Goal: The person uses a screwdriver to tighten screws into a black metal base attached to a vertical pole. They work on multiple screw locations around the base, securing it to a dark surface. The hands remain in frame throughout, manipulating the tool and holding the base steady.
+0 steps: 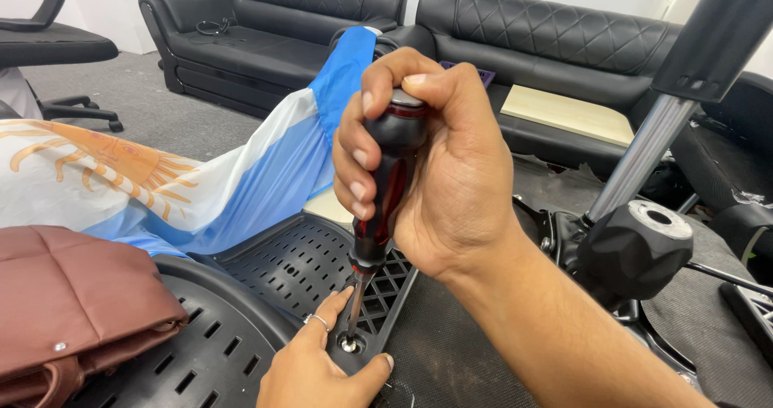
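Above, my right hand (431,162) is clenched round the handle of the screwdriver (385,207), fingers wrapped over the black-and-red grip and thumb capping its top. Its long axis runs nearly upright, leaning slightly so that the handle sits to the right of the tip. The steel shaft drops straight below my fist to the screw (349,344), which lies seated in a round recess at the corner of the black perforated plate (298,259). My left hand (318,368) rests low on that corner, a ring on one finger; its forefinger lies alongside the shaft and its thumb curls just beside the recess, touching the plate but closed on nothing. This hand is the nearer to the screw; the right is directly above it, along the tool's axis.

Left of the plate lies a second black slotted panel (201,352), partly under a brown padded cushion (72,295). Behind these spreads a blue-and-white cloth (241,166) bearing a golden sun. To the right stands a grey gas cylinder (644,154) beside a black knob (640,247). Black sofas (515,33) line the far wall.
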